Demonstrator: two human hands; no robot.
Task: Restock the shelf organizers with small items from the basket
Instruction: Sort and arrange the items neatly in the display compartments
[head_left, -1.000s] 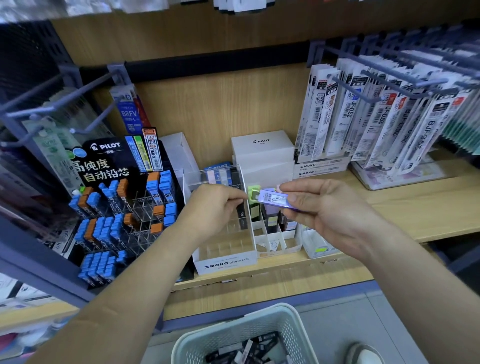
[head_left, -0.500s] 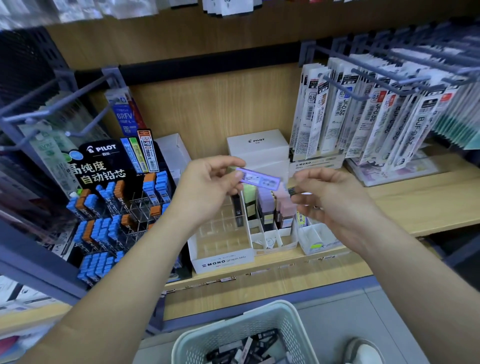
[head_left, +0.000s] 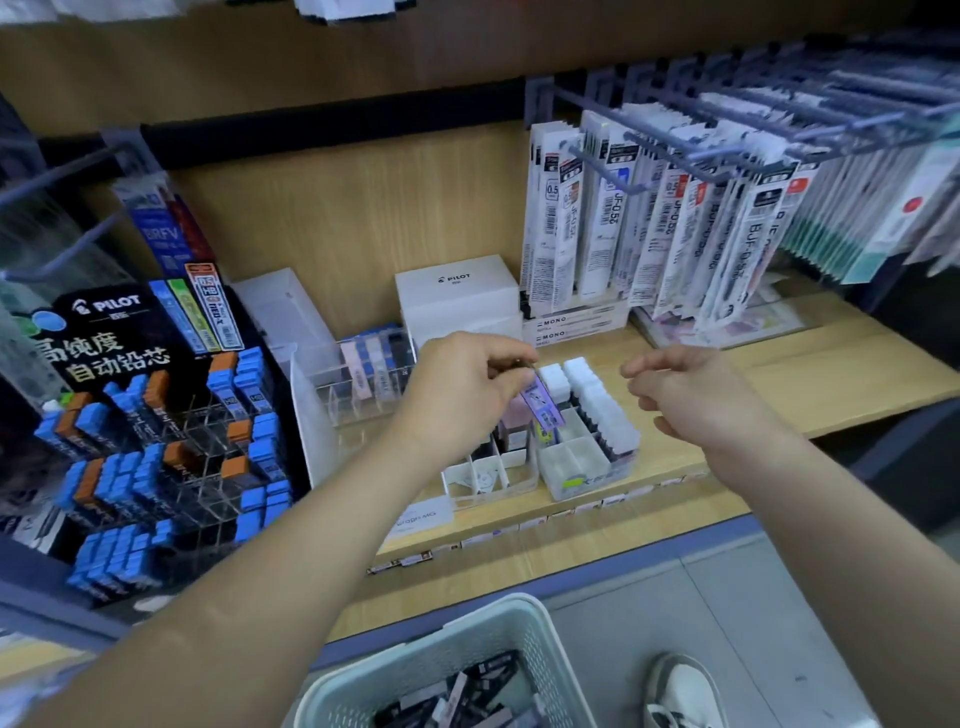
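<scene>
My left hand (head_left: 462, 387) pinches the top of a thin purple lead case (head_left: 543, 404), which stands tilted with its lower end in a slot of the white divided organizer (head_left: 506, 475) on the wooden shelf. My right hand (head_left: 693, 397) hovers beside it over the organizer, fingers loosely curled and holding nothing. A second organizer (head_left: 576, 467) to the right carries rows of white-capped cases (head_left: 597, 400). The pale mesh basket (head_left: 441, 654) sits low at the bottom, with several dark and purple cases inside.
A clear MONO organizer (head_left: 337, 395) stands left of my left hand. A black Pilot lead display (head_left: 150, 415) with blue and orange cases fills the left. White Pilot boxes (head_left: 457, 296) sit behind. Refill packs hang on hooks (head_left: 675, 208) at upper right. A shoe (head_left: 680, 691) shows on the floor.
The purple case passed from my right hand to my left, then went down from chest height into the organizer slot. My right hand let go and drew back to the right.
</scene>
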